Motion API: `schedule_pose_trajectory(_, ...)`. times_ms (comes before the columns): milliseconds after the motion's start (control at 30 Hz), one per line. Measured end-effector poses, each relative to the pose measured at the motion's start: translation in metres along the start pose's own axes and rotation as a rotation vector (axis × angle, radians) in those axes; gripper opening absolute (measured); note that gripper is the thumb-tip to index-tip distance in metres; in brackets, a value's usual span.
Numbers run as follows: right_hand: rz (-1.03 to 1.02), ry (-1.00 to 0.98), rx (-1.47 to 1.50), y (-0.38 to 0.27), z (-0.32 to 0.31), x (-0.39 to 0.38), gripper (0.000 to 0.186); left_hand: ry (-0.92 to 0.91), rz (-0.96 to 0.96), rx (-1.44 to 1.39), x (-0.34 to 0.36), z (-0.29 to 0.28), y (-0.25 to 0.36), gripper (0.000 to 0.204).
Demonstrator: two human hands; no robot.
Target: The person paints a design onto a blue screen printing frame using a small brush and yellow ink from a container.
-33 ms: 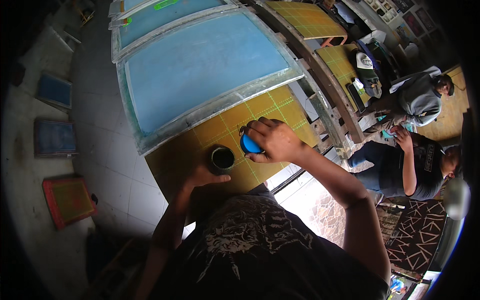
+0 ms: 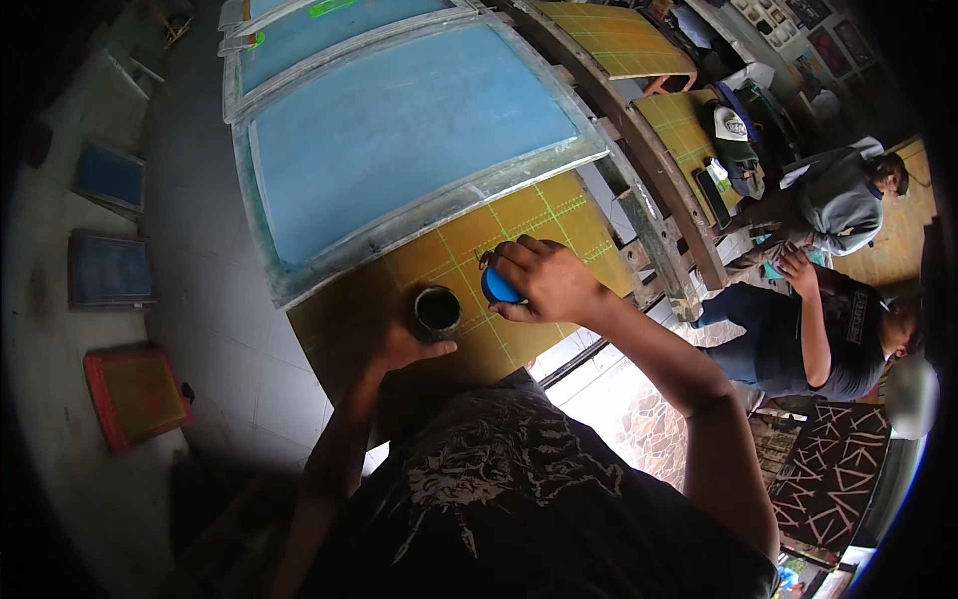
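My left hand [image 2: 407, 345] is closed around the lower left side of a dark, open-mouthed jar [image 2: 455, 321], its thumb reaching across the near side. The jar's inside looks dark, and I cannot make out its contents. To the right, my right hand [image 2: 547, 280] grips a round blue lid [image 2: 498, 288], fingers over its far side and thumb below. Lid and jar are apart. Both are over a yellow-brown board [image 2: 479, 344] marked with green grid lines. Beyond it lies a large blue screen-printing frame [image 2: 399, 140] with a pale, stained border.
More blue screens [image 2: 329, 45] lie farther off. A wooden rail [image 2: 639, 150] runs along the right, beside other gridded boards [image 2: 609, 38] and a cap [image 2: 728, 125]. Two people [image 2: 788, 339] [image 2: 848, 205] are at the right. Small frames [image 2: 135, 399] lean at the left.
The jar and my left hand have shifted slightly to the left. My right hand with the blue lid stays almost in place.
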State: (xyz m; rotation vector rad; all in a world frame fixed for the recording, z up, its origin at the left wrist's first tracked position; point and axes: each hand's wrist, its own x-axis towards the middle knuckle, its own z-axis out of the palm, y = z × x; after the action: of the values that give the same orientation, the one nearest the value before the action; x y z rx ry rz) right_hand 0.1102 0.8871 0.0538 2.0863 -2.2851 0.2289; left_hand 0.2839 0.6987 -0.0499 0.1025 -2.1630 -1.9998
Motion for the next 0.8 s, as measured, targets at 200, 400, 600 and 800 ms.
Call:
schedule_pose_trajectory(200, -0.014, -0.062, 0.096, 0.048, 0.071, -0.017, 0.053, 0.431, 0.081, 0.133, 0.026, 0.018, -0.012, 0.069)
schedule_pose_trajectory(400, -0.141, -0.131, 0.082, 0.061, 0.094, -0.009, 0.055, 0.588, 0.178, 0.29, 0.04, 0.034, 0.001, 0.066)
schedule_pose_trajectory(600, -0.117, -0.03, 0.224, 0.063, 0.09, -0.007, 0.05, 0.643, 0.214, 0.592, 0.047, 0.033, 0.02, 0.065)
schedule_pose_trajectory(800, -0.05, 0.316, 0.274, 0.075, 0.059, 0.003, 0.038, 0.701, 0.191, 0.642, 0.044, 0.015, 0.039, 0.065)
